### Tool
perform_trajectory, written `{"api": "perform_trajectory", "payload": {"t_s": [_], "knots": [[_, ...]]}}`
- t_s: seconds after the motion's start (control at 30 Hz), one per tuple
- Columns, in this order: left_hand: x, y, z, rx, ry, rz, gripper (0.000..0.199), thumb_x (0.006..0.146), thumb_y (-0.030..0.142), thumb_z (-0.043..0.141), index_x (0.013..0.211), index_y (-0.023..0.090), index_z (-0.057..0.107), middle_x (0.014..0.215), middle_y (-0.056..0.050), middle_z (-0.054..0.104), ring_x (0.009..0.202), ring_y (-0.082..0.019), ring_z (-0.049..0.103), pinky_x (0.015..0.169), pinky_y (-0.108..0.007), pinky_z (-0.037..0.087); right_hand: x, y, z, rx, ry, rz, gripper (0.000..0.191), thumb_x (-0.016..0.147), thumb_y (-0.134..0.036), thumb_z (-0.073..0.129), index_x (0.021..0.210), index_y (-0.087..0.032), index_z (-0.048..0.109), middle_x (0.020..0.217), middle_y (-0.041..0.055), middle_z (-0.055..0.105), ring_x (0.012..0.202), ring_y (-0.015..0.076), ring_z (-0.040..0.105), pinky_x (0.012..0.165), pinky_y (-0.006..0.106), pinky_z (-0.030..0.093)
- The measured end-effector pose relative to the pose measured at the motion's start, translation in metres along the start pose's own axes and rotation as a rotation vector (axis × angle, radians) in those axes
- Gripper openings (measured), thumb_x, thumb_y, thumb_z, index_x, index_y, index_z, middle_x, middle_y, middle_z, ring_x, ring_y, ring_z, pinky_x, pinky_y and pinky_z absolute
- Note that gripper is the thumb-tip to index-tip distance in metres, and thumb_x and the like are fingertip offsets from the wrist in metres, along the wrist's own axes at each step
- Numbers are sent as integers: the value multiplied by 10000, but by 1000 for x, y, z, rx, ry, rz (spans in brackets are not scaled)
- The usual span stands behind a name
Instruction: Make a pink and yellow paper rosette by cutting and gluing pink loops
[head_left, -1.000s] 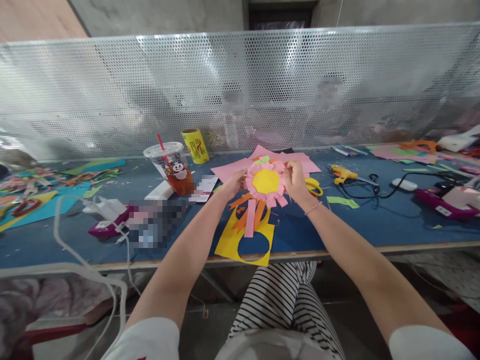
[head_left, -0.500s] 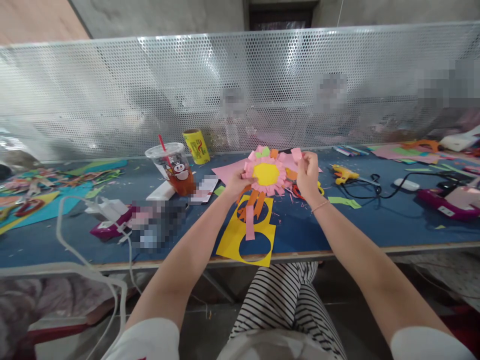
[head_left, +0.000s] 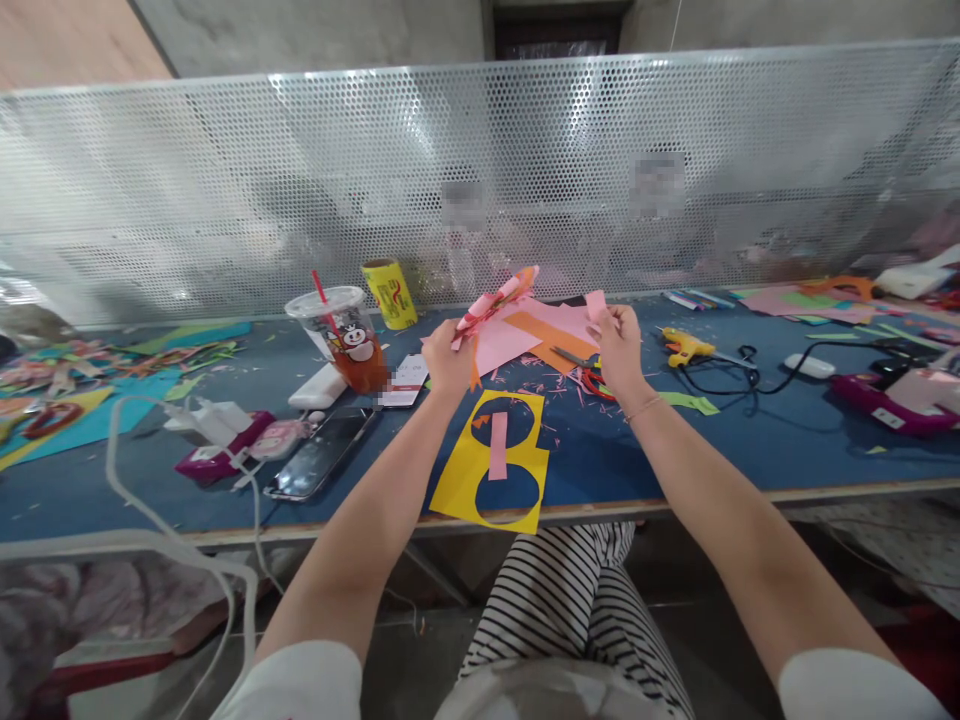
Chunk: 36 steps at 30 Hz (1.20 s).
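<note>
My left hand [head_left: 448,360] is closed on the rim of a paper flower [head_left: 496,302], a pink fringed piece now seen nearly edge-on, with orange paper strips hanging below it. Its yellow centre is out of sight. In my right hand [head_left: 619,345], a short pink paper strip [head_left: 595,304] is pinched between thumb and fingers, apart from the flower. Below, a yellow sheet [head_left: 459,480] with two round holes lies near the table edge, and a pink strip [head_left: 498,446] rests across it. Scissors [head_left: 574,357] with red-orange handles lie beside my right hand.
Pink and orange sheets [head_left: 504,346] lie behind the hands. To the left stand a plastic cup of drink [head_left: 361,355], a yellow roll [head_left: 389,295] and a phone [head_left: 322,455]. At right are a yellow glue gun [head_left: 685,348] with a black cable and a purple power strip [head_left: 889,408].
My left hand has shifted left and turned the flower from face-on to nearly edge-on. The scissors and orange sheet behind it now show. My right hand stays nearly in place with its strip.
</note>
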<state>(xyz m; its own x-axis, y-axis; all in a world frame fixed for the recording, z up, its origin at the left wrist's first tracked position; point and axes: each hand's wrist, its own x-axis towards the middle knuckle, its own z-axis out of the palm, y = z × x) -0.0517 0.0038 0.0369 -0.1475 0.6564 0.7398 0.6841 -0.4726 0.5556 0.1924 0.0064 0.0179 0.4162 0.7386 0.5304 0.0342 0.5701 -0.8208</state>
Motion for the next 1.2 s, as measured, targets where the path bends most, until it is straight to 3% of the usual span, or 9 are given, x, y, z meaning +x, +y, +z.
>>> {"api": "perform_trajectory", "payload": {"t_s": [0.07, 0.13, 0.3, 0.4, 0.6, 0.77, 0.9, 1.07, 1.2], "knots": [[1, 3, -9, 158, -33, 132, 212, 786, 159, 417, 901, 197, 591, 974, -53, 609, 983, -171, 526, 864, -276, 387, 5, -1, -5, 19, 91, -13, 237, 790, -461, 415, 838, -230, 403, 897, 6, 524, 870, 97, 558, 767, 254, 451], [-1, 6, -11, 317, -191, 245, 263, 802, 147, 373, 923, 202, 600, 1053, -74, 596, 1060, -194, 501, 914, -305, 355, 11, 0, -11, 43, 183, -34, 244, 794, -466, 400, 854, -230, 386, 908, 14, 515, 865, 95, 560, 765, 254, 447], [-11, 10, 9, 587, -773, 348, 214, 764, 216, 450, 880, 216, 630, 958, -84, 635, 961, -226, 556, 792, -314, 393, 20, 7, -20, 12, 241, -67, 277, 797, -498, 364, 857, -228, 379, 876, 12, 501, 831, 99, 566, 716, 248, 450], [-17, 11, 18, 573, -896, 363, 213, 744, 295, 483, 867, 235, 646, 938, -52, 652, 921, -208, 567, 746, -283, 388, 22, 10, -20, 61, 257, -53, 268, 786, -485, 410, 834, -223, 382, 819, -10, 490, 759, 85, 564, 684, 236, 454], [-12, 8, 13, 432, -693, 304, 214, 740, 268, 457, 819, 234, 654, 823, -41, 656, 788, -197, 568, 633, -268, 347, 24, 15, -17, 119, 258, -29, 225, 782, -431, 468, 810, -219, 398, 782, -30, 493, 718, 69, 555, 669, 221, 455], [1, -7, 10, 89, -372, 42, 202, 733, 223, 472, 538, 171, 483, 502, 7, 426, 521, -114, 421, 503, -247, 244, 23, 19, -17, 91, 227, -35, 216, 789, -425, 469, 812, -219, 406, 786, -27, 499, 719, 70, 555, 683, 227, 458], [7, -20, 15, -352, -145, -219, 285, 679, 240, 567, 502, 172, 353, 468, 56, 273, 452, -61, 308, 463, -213, 245, 20, 20, -14, 67, 158, -17, 214, 787, -424, 473, 801, -219, 412, 776, -25, 503, 719, 75, 559, 682, 234, 472], [7, -24, 24, -814, -150, -534, 231, 564, 289, 697, 646, 155, 528, 550, 40, 478, 498, -70, 466, 518, -217, 404, 13, 16, -10, 74, 32, 40, 206, 768, -406, 499, 796, -217, 424, 792, -22, 500, 754, 89, 580, 677, 249, 498], [6, -21, 24, -966, -279, -595, 304, 520, 288, 744, 747, 151, 596, 658, -10, 600, 577, -114, 572, 597, -272, 486, 9, 13, -8, 52, -23, 56, 217, 738, -408, 530, 792, -216, 443, 809, -20, 505, 752, 95, 572, 652, 246, 505]]}}
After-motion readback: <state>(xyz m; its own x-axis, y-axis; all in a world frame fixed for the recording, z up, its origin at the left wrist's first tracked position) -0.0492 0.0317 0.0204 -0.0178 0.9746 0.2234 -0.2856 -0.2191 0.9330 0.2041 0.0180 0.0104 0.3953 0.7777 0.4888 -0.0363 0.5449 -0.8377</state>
